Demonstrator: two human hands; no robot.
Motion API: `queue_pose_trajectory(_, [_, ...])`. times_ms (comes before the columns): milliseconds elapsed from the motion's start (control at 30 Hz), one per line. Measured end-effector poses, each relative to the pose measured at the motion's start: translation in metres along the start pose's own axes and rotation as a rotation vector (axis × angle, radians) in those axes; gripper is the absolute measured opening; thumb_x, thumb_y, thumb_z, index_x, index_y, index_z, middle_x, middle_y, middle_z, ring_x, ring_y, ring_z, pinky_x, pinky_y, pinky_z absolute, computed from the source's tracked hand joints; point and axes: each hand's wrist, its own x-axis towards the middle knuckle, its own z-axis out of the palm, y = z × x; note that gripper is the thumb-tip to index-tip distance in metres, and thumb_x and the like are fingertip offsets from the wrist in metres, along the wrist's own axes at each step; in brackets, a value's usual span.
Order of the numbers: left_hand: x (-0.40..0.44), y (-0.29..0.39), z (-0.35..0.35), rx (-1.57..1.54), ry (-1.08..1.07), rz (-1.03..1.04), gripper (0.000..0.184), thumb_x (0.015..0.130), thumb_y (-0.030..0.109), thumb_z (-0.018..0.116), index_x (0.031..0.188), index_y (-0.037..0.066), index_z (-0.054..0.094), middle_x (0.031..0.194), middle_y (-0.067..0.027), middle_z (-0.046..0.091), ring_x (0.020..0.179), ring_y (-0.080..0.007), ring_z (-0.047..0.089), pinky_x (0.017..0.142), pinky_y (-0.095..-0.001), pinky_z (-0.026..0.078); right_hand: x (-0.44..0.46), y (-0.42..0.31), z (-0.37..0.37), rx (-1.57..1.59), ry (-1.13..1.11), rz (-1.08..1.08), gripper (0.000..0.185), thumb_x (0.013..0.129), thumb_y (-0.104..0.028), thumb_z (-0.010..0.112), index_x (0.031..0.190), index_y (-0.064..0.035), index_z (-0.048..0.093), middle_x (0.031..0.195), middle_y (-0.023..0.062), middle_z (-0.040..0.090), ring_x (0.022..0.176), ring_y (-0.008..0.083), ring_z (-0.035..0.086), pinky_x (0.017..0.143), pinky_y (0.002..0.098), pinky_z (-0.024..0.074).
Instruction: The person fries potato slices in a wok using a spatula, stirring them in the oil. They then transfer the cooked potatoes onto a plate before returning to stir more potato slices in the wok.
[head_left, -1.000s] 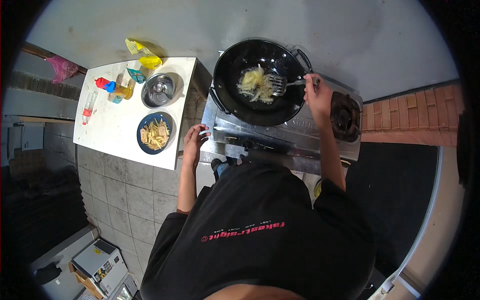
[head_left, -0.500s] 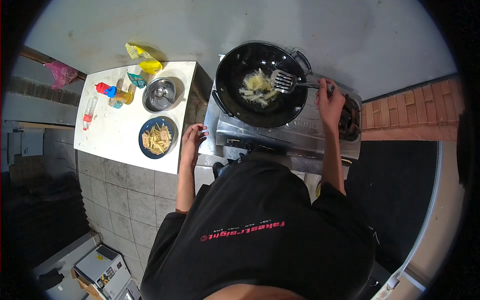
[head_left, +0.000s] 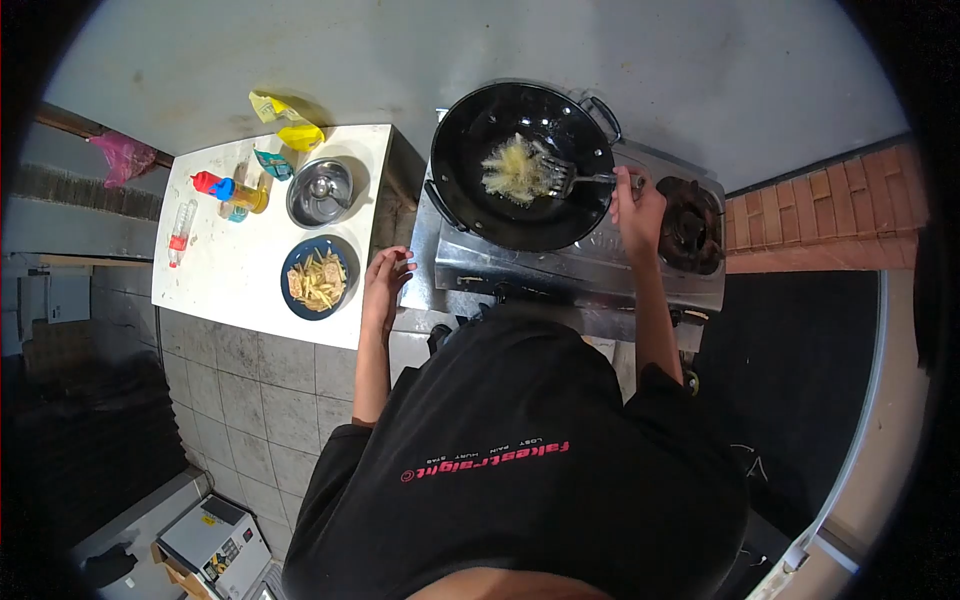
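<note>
My right hand (head_left: 638, 210) is closed round the handle of a slotted metal spatula (head_left: 567, 178), whose head is down in the black wok (head_left: 460, 205) at the right edge of the food. Pale yellow fries (head_left: 515, 171) lie bunched in oil at the wok's middle. The wok rests on a steel gas stove (head_left: 520, 268). My left hand (head_left: 386, 280) hangs between the table and the stove with loosely curled, parted fingers and nothing in it. Nearest to it is a dark blue plate (head_left: 340, 297) with fries and browned pieces.
On the white table (head_left: 220, 290) stand a steel bowl (head_left: 320, 192), red-capped and blue-capped sauce bottles (head_left: 240, 195), a clear bottle (head_left: 182, 232) and a teal packet (head_left: 272, 164). Behind is a yellow bag (head_left: 300, 136). An unused burner (head_left: 690, 226) is right of the wok.
The spatula first rose and moved right off the fries, then came back left and down against them. My right hand moved with it. The fries are bunched closer together; my left hand barely moved.
</note>
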Motion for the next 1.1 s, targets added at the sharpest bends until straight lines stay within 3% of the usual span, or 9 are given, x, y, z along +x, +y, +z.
queue_pose_trajectory(133, [-0.001, 0.0, 0.0, -0.002, 0.004, -0.006, 0.031, 0.103, 0.029, 0.052, 0.121, 0.005, 0.059, 0.112, -0.0086, 0.066, 0.098, -0.02, 0.065, 0.092, -0.0332, 0.05, 0.001, -0.019, -0.003, -0.226, -0.04, -0.105, 0.033, 0.099, -0.03, 0.062, 0.11, 0.0004, 0.065, 0.068, 0.0132, 0.061, 0.053, 0.0151, 0.058, 0.052, 0.0328, 0.0456])
queue_pose_trajectory(300, [-0.004, 0.0, 0.003, 0.0, 0.002, -0.007, 0.029, 0.103, 0.027, 0.052, 0.12, 0.005, 0.06, 0.111, -0.008, 0.065, 0.097, -0.0201, 0.065, 0.091, -0.0336, 0.05, 0.006, -0.047, -0.005, -0.398, -0.184, -0.464, 0.025, 0.097, -0.026, 0.063, 0.108, -0.004, 0.064, 0.087, 0.0176, 0.064, 0.077, 0.0348, 0.063, 0.069, 0.0383, 0.0496])
queue_pose_trajectory(500, [-0.006, 0.0, 0.005, -0.022, -0.001, 0.004, 0.028, 0.103, 0.027, 0.051, 0.12, 0.006, 0.06, 0.11, -0.0066, 0.065, 0.096, -0.0189, 0.064, 0.09, -0.0324, 0.05, 0.003, -0.067, -0.009, -0.508, -0.221, -0.593, 0.022, 0.097, -0.024, 0.063, 0.107, -0.0057, 0.063, 0.093, 0.0169, 0.063, 0.083, 0.038, 0.064, 0.072, 0.0418, 0.0505])
queue_pose_trajectory(733, [-0.008, -0.002, 0.003, -0.011, 0.017, -0.004, 0.028, 0.103, 0.027, 0.052, 0.119, 0.006, 0.06, 0.11, -0.0065, 0.065, 0.097, -0.0186, 0.065, 0.09, -0.0319, 0.05, 0.007, -0.059, -0.007, -0.406, -0.143, -0.602, 0.02, 0.096, -0.021, 0.065, 0.107, -0.005, 0.064, 0.091, 0.0155, 0.064, 0.081, 0.0361, 0.064, 0.071, 0.039, 0.0506])
queue_pose_trajectory(800, [-0.008, -0.003, 0.001, -0.009, 0.02, -0.006, 0.027, 0.103, 0.027, 0.052, 0.119, 0.006, 0.061, 0.111, -0.0067, 0.065, 0.097, -0.0186, 0.065, 0.09, -0.0319, 0.05, 0.01, -0.057, -0.007, -0.288, -0.122, -0.577, 0.019, 0.097, -0.02, 0.065, 0.108, -0.0041, 0.065, 0.086, 0.0123, 0.064, 0.071, 0.0258, 0.066, 0.065, 0.0356, 0.0503])
queue_pose_trajectory(833, [-0.007, -0.003, 0.001, -0.006, 0.022, -0.007, 0.028, 0.103, 0.027, 0.052, 0.118, 0.006, 0.061, 0.111, -0.0069, 0.065, 0.097, -0.0187, 0.065, 0.09, -0.032, 0.05, 0.009, -0.058, -0.007, -0.288, -0.121, -0.576, 0.019, 0.097, -0.02, 0.065, 0.108, -0.0041, 0.065, 0.086, 0.0123, 0.064, 0.071, 0.0258, 0.066, 0.065, 0.0356, 0.0503])
queue_pose_trajectory(900, [-0.005, -0.003, 0.001, -0.004, 0.022, -0.006, 0.028, 0.103, 0.028, 0.052, 0.118, 0.006, 0.061, 0.111, -0.0071, 0.066, 0.097, -0.0188, 0.065, 0.09, -0.0321, 0.05, 0.009, -0.061, -0.006, -0.132, -0.175, -0.223, 0.019, 0.099, -0.02, 0.062, 0.109, -0.0039, 0.066, 0.082, 0.0073, 0.063, 0.062, 0.0136, 0.062, 0.057, 0.0297, 0.049])
queue_pose_trajectory(1000, [-0.003, -0.002, 0.002, -0.01, -0.004, 0.002, 0.028, 0.103, 0.028, 0.052, 0.119, 0.006, 0.06, 0.112, -0.0075, 0.066, 0.097, -0.0192, 0.065, 0.09, -0.0326, 0.05, 0.014, -0.036, 0.012, 0.157, -0.162, -0.196, 0.022, 0.102, -0.022, 0.06, 0.11, -0.0022, 0.066, 0.08, 0.0039, 0.061, 0.058, 0.0079, 0.059, 0.052, 0.0251, 0.0481])
queue_pose_trajectory(1100, [-0.002, 0.0, 0.004, -0.002, 0.0, -0.002, 0.029, 0.103, 0.028, 0.052, 0.12, 0.005, 0.06, 0.113, -0.0081, 0.066, 0.097, -0.0194, 0.065, 0.09, -0.0328, 0.051, 0.021, -0.008, 0.032, 0.32, -0.141, -0.126, 0.024, 0.102, -0.022, 0.058, 0.111, -0.0001, 0.066, 0.08, 0.0037, 0.06, 0.059, 0.009, 0.06, 0.051, 0.0244, 0.0502])
